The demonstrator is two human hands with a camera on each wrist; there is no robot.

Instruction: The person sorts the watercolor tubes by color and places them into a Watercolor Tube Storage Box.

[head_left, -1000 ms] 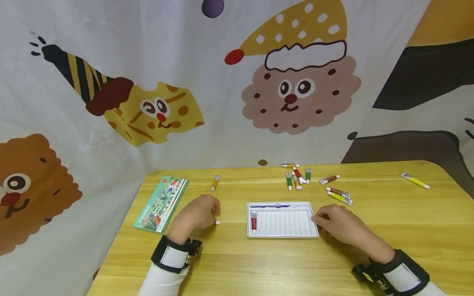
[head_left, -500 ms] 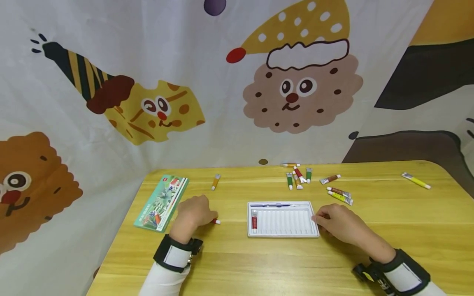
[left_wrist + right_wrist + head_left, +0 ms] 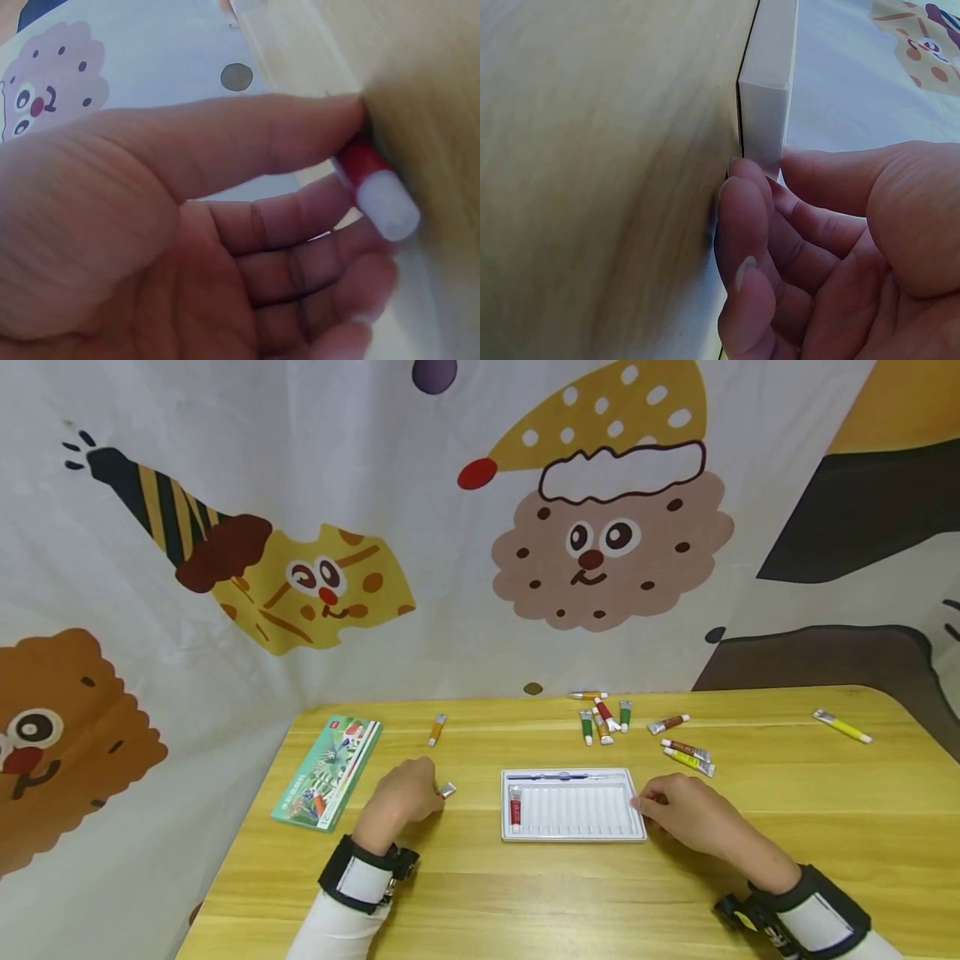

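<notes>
My left hand (image 3: 402,797) pinches a red paint tube (image 3: 366,163) between thumb and fingers, low over the table. Its white cap (image 3: 388,206) faces the left wrist camera, while the silver end pokes out past the fingers in the head view. With thumb and curled fingers my right hand (image 3: 688,814) grips the right edge of a white paint tray (image 3: 573,839). Inside that tray, a second red paint tube (image 3: 515,810) lies in the leftmost part of the ribbed section. A blue paintbrush (image 3: 547,777) rests along the tray's back groove.
Left of the left hand lies a green paint box (image 3: 327,774). An orange tube (image 3: 437,730) sits behind that hand. Several tubes, among them a green one (image 3: 587,727), cluster at the back edge. Brown (image 3: 668,723) and yellow tubes (image 3: 689,762) lie farther right.
The red tube has turned in my left hand: its white cap pointed right earlier, and now its silver end does. The left hand shifted slightly right. My right hand stays at the tray.
</notes>
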